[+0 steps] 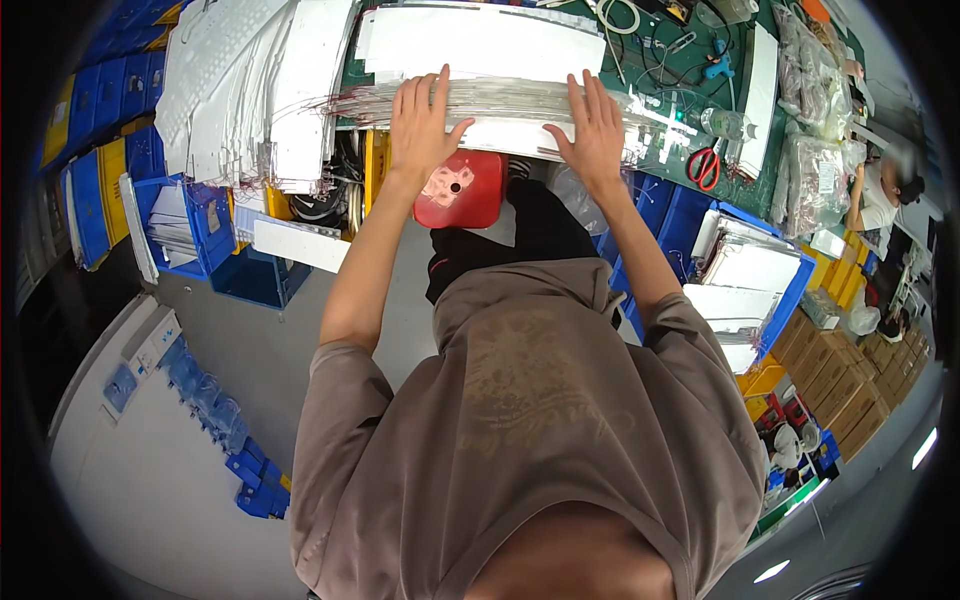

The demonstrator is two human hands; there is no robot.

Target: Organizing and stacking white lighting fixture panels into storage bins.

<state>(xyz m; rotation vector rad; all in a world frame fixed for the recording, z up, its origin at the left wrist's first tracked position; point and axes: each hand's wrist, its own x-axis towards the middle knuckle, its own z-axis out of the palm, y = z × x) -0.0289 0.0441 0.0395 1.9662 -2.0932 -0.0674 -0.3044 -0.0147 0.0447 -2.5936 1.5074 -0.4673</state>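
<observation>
Both hands are flat on a stack of thin white panels [480,60] at the near edge of the green workbench [740,190]: left hand [422,120] and right hand [592,128], fingers spread, pressing rather than gripping. Those sheets look light singly but floppy and slidey as a pile, with fine wires at the edges, so I'd hold the two ends. Blue bins [775,290] on the right hold more white panels; another blue bin [205,225] on the left too.
</observation>
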